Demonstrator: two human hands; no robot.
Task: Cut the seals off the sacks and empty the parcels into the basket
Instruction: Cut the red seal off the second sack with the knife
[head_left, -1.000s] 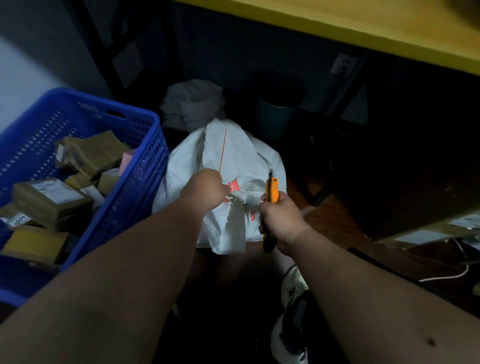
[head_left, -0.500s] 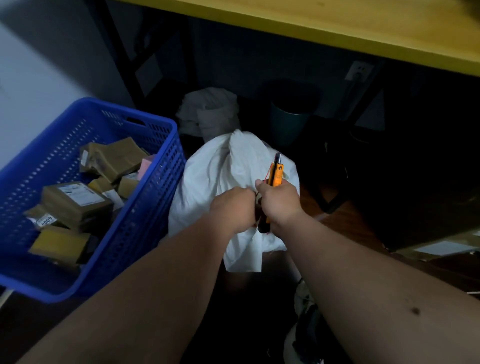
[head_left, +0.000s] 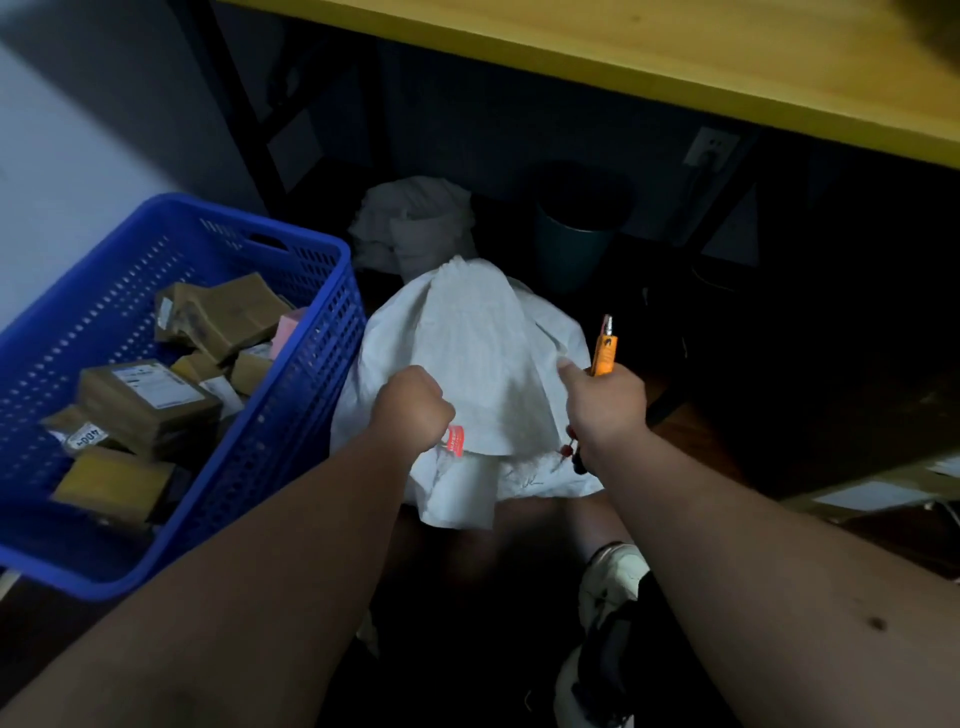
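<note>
Low down, both forearms stretched forward over a white sack (head_left: 467, 364). Left hand (head_left: 413, 408) fisted, knuckles up, fingers curled tight on the sack's edge, a red seal (head_left: 455, 440) just below them. Right hand (head_left: 605, 402) clamped round an orange knife (head_left: 604, 349), tip upward past the fingers. Left of the left fist, a blue basket (head_left: 311, 374) with parcels (head_left: 150, 400) inside.

Head-worn camera (the only view) looks forward and down, close over both forearms, toward the floor under a table (head_left: 675, 47).
</note>
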